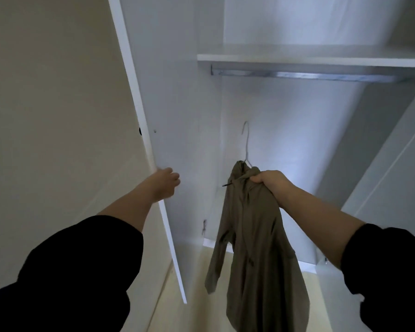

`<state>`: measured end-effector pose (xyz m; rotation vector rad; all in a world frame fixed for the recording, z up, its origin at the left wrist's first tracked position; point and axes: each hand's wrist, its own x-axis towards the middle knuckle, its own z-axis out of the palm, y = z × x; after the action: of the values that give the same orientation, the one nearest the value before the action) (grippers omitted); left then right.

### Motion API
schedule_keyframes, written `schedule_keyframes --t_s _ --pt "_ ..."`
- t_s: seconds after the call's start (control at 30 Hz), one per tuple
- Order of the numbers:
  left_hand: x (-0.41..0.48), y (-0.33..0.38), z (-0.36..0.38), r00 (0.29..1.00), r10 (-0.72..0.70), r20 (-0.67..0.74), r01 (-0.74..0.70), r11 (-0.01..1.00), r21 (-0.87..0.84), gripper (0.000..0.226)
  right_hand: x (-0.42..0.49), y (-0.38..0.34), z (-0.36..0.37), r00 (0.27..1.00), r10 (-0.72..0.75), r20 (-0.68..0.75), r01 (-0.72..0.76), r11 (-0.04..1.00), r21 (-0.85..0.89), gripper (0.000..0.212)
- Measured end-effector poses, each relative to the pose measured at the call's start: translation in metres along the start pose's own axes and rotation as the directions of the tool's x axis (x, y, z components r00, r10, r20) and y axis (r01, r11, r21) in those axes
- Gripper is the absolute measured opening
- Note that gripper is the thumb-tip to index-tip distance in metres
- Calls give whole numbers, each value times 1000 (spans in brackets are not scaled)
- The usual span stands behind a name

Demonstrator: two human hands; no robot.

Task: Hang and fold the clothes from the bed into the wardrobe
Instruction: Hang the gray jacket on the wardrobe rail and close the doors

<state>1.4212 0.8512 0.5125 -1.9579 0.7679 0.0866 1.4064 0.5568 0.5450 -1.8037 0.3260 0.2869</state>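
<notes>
An olive-green hooded garment (254,248) hangs on a thin wire hanger (246,144) whose hook points up. My right hand (271,182) grips the garment's collar at the hanger's neck and holds it up inside the open white wardrobe (285,130). The metal hanging rail (309,76) runs under a white shelf (309,59), well above the hook and bare. My left hand (165,183) holds the edge of the open left wardrobe door (175,121), fingers curled round it.
A beige wall (58,104) lies to the left of the door. The right wardrobe door (393,183) stands open at the right. Pale flooring (197,295) shows below the garment.
</notes>
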Motion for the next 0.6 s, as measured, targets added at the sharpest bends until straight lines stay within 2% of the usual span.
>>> schedule_keyframes --t_s 0.1,0.2,0.33,0.4,0.43,0.47,0.53,0.6 --pt "-13 -11 20 995 -102 7 103 993 -59 29 -5 -2 28 998 53 28 -56 988 145 32" --pt "-20 -17 31 980 -201 3 199 968 -156 30 -11 -4 52 989 91 113 -124 936 329 10" --pt "-25 -23 40 985 -153 -82 137 976 -166 28 -10 -8 68 995 88 39 -97 929 357 24" --pt "-18 -21 32 976 -197 -87 165 943 -289 22 -11 -14 73 997 75 19 -77 928 365 31" --pt "-15 -19 24 962 -263 -76 199 863 -465 24 -11 -17 76 998 68 8 -66 924 375 32" --pt "-12 -18 14 946 -322 -33 219 713 -666 28 -12 -20 78 998 62 4 -59 916 396 31" --pt "-8 -25 -5 943 -324 72 170 286 -943 39 -13 -26 79 998 61 17 -62 890 452 20" --pt "-9 -39 -20 970 -223 94 57 -169 -984 46 -13 -32 79 996 75 44 -87 861 501 15"
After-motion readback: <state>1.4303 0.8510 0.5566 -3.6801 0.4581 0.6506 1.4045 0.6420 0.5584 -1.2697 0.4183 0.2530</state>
